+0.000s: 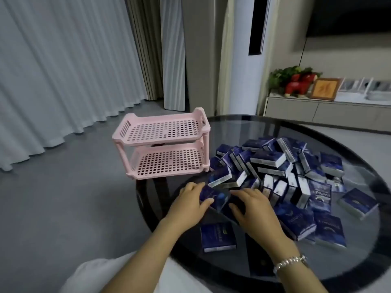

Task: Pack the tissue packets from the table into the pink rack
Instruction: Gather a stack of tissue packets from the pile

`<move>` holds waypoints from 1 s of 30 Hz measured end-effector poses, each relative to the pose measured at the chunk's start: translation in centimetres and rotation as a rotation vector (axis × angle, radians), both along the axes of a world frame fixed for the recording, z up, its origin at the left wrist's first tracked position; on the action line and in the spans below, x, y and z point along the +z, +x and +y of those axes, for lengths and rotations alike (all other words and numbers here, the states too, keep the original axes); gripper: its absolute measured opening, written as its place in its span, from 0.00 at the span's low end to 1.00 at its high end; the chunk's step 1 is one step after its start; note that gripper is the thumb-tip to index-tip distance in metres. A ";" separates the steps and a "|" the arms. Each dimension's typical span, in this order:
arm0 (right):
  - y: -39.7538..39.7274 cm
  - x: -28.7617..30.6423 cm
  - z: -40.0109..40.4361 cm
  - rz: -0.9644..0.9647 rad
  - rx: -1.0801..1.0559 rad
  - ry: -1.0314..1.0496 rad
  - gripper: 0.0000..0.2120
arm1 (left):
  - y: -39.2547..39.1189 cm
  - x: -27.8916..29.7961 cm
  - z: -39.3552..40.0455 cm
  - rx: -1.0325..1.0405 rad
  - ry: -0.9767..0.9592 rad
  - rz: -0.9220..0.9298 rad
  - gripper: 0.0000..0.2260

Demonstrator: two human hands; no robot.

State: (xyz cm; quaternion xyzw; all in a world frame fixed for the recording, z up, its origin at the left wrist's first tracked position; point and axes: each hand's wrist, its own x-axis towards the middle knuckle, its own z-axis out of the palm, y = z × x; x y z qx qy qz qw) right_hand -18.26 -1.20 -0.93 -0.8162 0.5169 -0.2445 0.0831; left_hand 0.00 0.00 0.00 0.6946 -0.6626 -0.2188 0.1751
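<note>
While both tiers of the pink perforated plastic two-tier rack (163, 146) show nothing on them, packing looks barely started, maybe not at all. Left hand (188, 205) grips one dark blue plastic-wrapped tissue packet (213, 197), fingers over its far edge and thumb curled on top. Right hand (251, 210) lies just beside it, fingers spread fairly flat on packets underneath; whether it actually pinches one, cannot tell. Beyond and to the right of the gripped packet sits the big loose heap of matching blue packets (273, 163) on the round dark glass table (359, 261). One single packet (218, 233) lies nearer the person, between the forearms. Rack stands ahead and left of the left hand, at the table's edge, touching the heap's near-left fringe or just beside it. Left to do: essentially the whole pile, dozens of packets, both shelves to fill.
</note>
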 end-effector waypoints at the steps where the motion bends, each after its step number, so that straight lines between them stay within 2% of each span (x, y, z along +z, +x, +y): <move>1: 0.4 -0.5 -0.6 -0.001 0.007 -0.019 0.15 | 0.3 -0.6 -0.9 0.026 0.035 0.069 0.30; 4: 1.7 -1.3 -1.7 0.041 -0.005 -0.005 0.14 | 0.9 -1.7 -2.6 0.033 0.117 0.124 0.35; 9: 2.2 -2.2 -2.7 0.020 -0.031 -0.001 0.17 | 1.6 -2.5 -4.0 0.068 0.100 0.223 0.28; 14: 2.2 -0.6 -2.8 0.150 0.012 0.153 0.28 | 2.5 -2.6 -3.8 0.119 0.068 0.353 0.25; 18: 1.6 1.3 -2.9 0.240 0.086 0.344 0.37 | 3.5 -2.0 -3.7 0.145 0.072 0.477 0.26; 22: 2.0 1.6 -3.3 0.399 0.115 0.294 0.35 | 3.9 -1.8 -3.5 0.182 0.043 0.593 0.13; 30: 3.3 1.9 -4.4 0.425 0.104 0.237 0.33 | 4.8 -1.1 -3.1 0.232 0.021 0.653 0.13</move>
